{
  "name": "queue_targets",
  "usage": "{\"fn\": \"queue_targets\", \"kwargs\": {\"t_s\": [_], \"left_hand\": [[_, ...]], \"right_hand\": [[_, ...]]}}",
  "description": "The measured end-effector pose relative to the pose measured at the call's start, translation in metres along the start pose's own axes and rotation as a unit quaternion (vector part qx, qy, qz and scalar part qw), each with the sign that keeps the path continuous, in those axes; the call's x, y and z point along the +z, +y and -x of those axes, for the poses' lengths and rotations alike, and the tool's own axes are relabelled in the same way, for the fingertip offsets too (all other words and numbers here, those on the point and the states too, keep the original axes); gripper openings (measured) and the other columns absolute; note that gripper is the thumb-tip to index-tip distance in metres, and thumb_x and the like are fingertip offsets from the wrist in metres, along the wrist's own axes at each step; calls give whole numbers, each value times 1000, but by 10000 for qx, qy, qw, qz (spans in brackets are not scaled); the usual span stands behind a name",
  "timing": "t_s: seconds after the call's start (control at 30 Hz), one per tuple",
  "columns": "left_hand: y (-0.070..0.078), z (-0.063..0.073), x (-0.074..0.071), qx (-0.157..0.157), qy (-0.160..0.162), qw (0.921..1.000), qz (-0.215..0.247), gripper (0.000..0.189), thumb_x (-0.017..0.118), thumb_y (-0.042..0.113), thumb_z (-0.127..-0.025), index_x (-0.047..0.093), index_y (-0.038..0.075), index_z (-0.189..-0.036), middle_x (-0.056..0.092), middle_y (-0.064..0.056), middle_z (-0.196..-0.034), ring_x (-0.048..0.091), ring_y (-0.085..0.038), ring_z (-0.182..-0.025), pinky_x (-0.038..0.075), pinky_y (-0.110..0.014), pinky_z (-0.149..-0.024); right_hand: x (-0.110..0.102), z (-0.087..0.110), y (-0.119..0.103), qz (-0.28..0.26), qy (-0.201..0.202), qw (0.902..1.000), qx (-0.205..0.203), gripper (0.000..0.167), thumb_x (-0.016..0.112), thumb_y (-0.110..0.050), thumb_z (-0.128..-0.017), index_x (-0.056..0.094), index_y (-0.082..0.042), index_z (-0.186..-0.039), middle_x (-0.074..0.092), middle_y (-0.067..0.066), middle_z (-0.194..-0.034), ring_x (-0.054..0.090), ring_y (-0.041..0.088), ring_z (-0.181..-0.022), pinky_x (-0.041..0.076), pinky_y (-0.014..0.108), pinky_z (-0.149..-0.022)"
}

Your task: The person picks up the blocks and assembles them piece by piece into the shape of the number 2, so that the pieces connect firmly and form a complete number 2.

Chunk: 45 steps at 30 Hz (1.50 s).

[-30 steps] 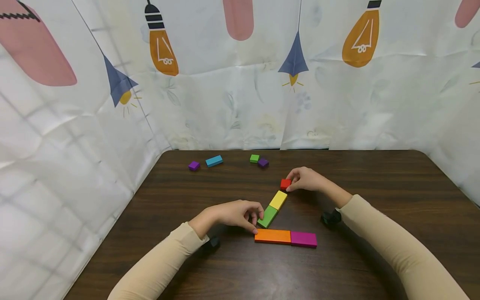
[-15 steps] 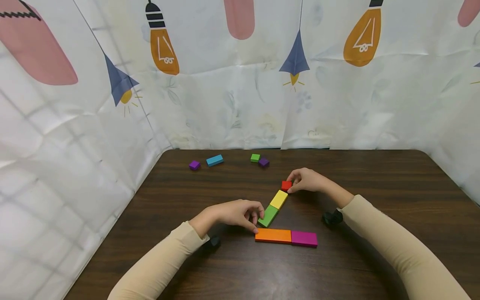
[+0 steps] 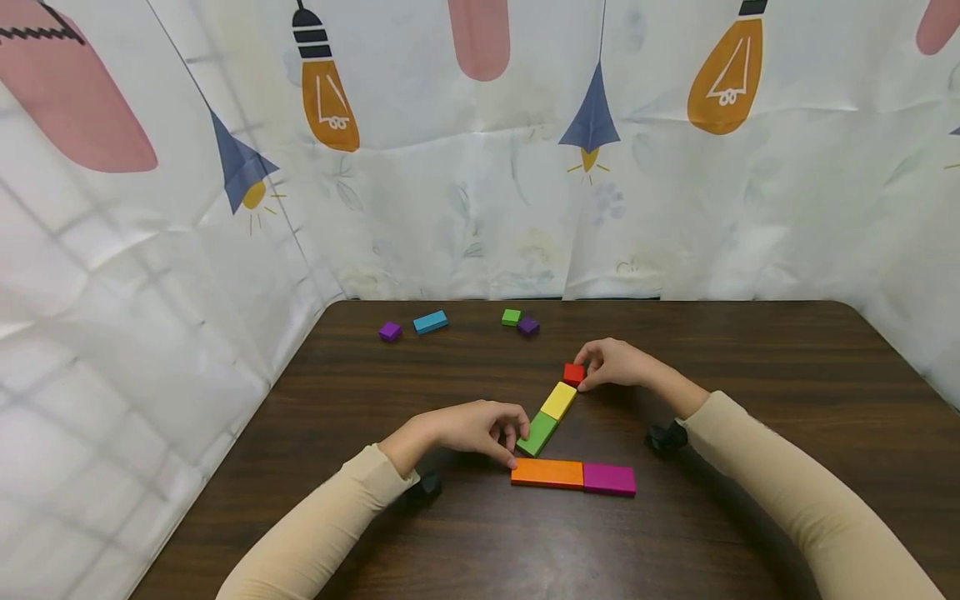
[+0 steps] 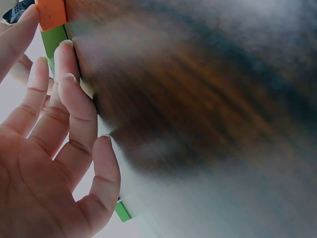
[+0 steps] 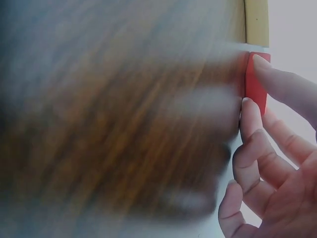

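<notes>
In the head view my right hand (image 3: 611,364) pinches a small red block (image 3: 573,374) between thumb and fingers, close to the far end of a yellow block (image 3: 558,401). In the right wrist view a narrow gap shows between the red block (image 5: 256,82) and the yellow one (image 5: 257,22). A green block (image 3: 537,434) joins the yellow block end to end in a slanting row. My left hand (image 3: 472,429) rests its thumb on the left end of an orange block (image 3: 547,472), its fingertips touching the green block. A magenta block (image 3: 609,479) adjoins the orange one.
Towards the back of the dark wooden table (image 3: 750,350) lie a purple block (image 3: 390,332), a blue block (image 3: 431,322), a small green block (image 3: 512,317) and a dark purple block (image 3: 528,326). A patterned cloth (image 3: 480,192) hangs behind the table.
My right hand has drawn the red block slightly nearer the yellow block's far end. The left hand and the other blocks hold their places.
</notes>
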<state>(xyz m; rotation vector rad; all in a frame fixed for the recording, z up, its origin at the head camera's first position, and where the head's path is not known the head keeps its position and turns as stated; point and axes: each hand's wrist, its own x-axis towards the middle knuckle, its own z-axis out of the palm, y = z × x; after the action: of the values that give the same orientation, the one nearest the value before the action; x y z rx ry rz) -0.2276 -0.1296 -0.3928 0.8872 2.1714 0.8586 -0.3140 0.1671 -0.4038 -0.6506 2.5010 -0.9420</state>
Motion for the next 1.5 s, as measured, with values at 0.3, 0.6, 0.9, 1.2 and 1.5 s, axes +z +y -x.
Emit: {"fn": "queue_targets", "kwargs": {"t_s": [0.3, 0.6, 0.9, 1.2, 1.5], "left_hand": [[0, 0, 1, -60, 10, 10000, 28, 31, 81, 10, -90, 61, 13, -112, 63, 3, -86, 56, -10, -77, 46, -23, -71], [0, 0, 0, -37, 10, 10000, 25, 31, 82, 10, -89, 61, 14, -112, 63, 3, -87, 56, -10, -76, 46, -23, -71], [0, 0, 1, -32, -3, 10000, 13, 31, 81, 10, -90, 60, 15, -112, 63, 4, -85, 56, -9, -73, 46, -23, -71], [1, 0, 1, -49, 19, 10000, -6, 32, 82, 11, -89, 60, 16, -112, 63, 4, -86, 56, -9, -76, 46, -23, -72], [0, 0, 1, -57, 26, 10000, 23, 32, 81, 10, -90, 60, 14, -113, 63, 4, -86, 55, -9, -73, 45, -23, -71]], "right_hand": [[-3, 5, -2, 21, -21, 10000, -11, 36, 80, -17, -90, 68, 2, -118, 66, 3, -84, 53, 17, -75, 44, 32, -72], [-2, 4, -3, 48, 10, 10000, -54, 33, 80, -16, -89, 69, 1, -115, 66, 2, -83, 53, 16, -74, 44, 32, -71], [0, 5, -3, 10, 17, 10000, -55, 33, 80, -17, -89, 69, 1, -115, 65, 2, -84, 53, 17, -75, 44, 33, -71], [-1, 5, -4, 25, -15, 9999, -150, 33, 80, -16, -90, 68, 1, -114, 65, 2, -83, 52, 17, -74, 43, 32, -70], [-1, 5, -4, 70, -29, 9997, -239, 33, 80, -17, -89, 68, 2, -114, 65, 2, -84, 53, 16, -74, 44, 32, -71]]}}
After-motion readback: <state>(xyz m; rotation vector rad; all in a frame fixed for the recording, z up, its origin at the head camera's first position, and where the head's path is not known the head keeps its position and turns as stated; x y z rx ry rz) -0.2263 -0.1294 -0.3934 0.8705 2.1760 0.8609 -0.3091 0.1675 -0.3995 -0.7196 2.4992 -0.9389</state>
